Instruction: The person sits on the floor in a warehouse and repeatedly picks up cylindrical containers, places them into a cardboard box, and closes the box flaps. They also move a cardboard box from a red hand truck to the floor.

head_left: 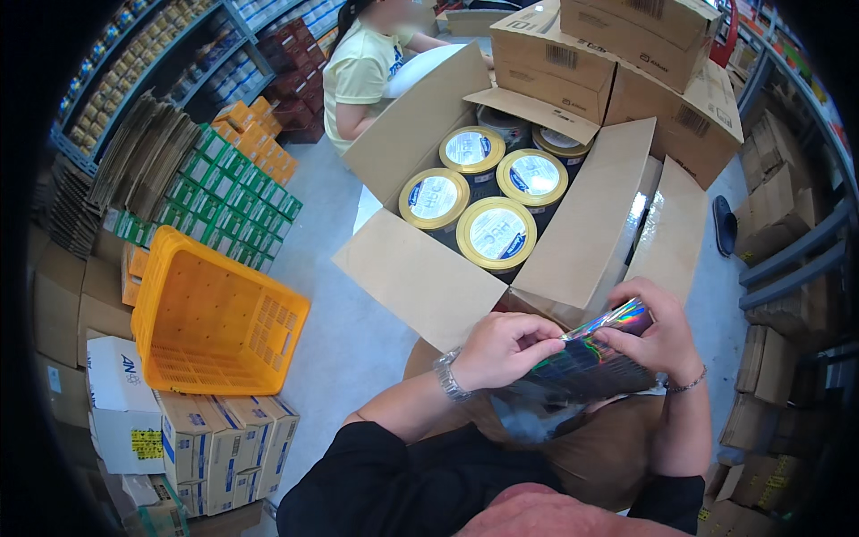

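My left hand [507,349], with a metal watch at the wrist, pinches one end of the upper edge of a dark, shiny holographic sheet or bag [577,376]. At the other end, my right hand [661,332] has its thumb and fingers around the same edge, which catches rainbow reflections. The sheet hangs down over my lap; whether it is flat film or a bag I cannot tell. Just beyond my hands stands an open cardboard box [423,268] with its flaps spread. Inside it are several upright cans [496,233] with gold-rimmed lids and printed labels.
Closed cartons [557,67] are stacked behind the open box. A person [366,74] in a pale yellow shirt is beyond it. On the left are a yellow plastic crate [221,315], green boxes [228,194] and stacked cartons [221,450]. A dark slipper [725,225] lies on the right.
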